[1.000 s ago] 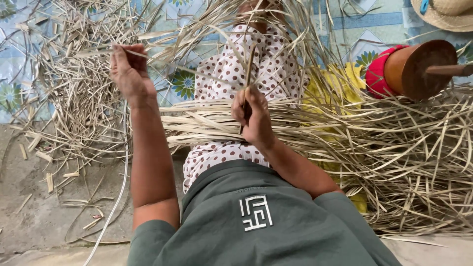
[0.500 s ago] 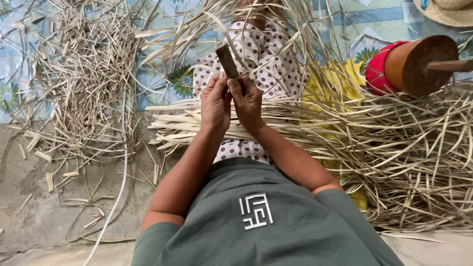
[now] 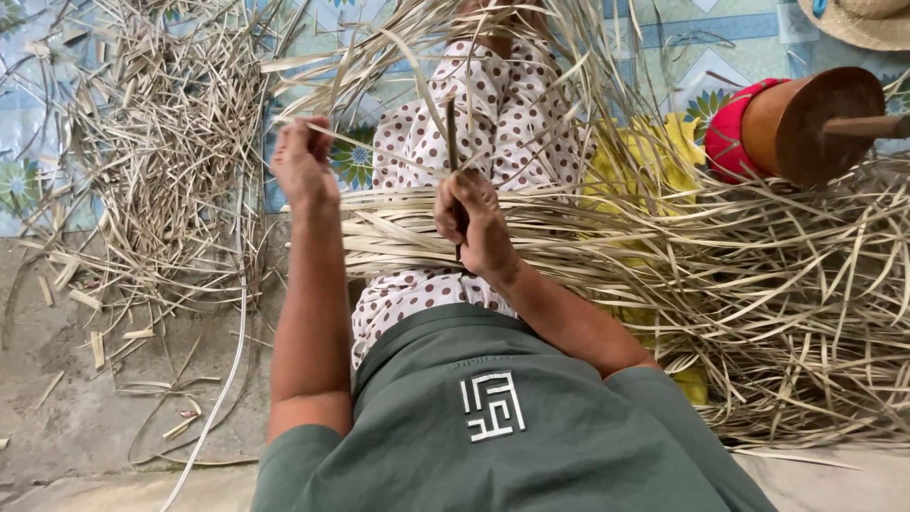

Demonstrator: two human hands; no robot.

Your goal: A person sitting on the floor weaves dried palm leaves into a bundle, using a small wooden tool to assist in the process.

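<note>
A thin pale leaf strip [image 3: 379,150] is pinched between the fingers of the left hand [image 3: 303,163], which is raised at the end of an outstretched arm, and the strip is stretched from those fingers rightward to a narrow dark blade [image 3: 452,142] held upright. The blade's handle is gripped by the right hand [image 3: 474,223], whose fingers are curled tightly around it (only a short dark end is seen below the fist). The strip is met by the blade above the right fingers, though whether it is being cut there cannot be told.

Directly beneath the right fingers, a thick bundle of pale strips [image 3: 569,237] is laid across the lap, over a white garment with brown dots [image 3: 502,104]. To the right of the right fingers the bundle is spread into a wide loose heap [image 3: 806,313], with a yellow cloth [image 3: 654,161] partly covered by it. Farther right and above, a round brown wooden drum with a red band [image 3: 796,123] is seen lying on its side.

To the left of the left fingers, a scatter of short dry offcuts [image 3: 161,171] is strewn over a blue patterned mat [image 3: 28,123] and a bare concrete floor [image 3: 76,408]. Below both hands, a grey-green shirt with a white emblem [image 3: 493,417] is worn.
</note>
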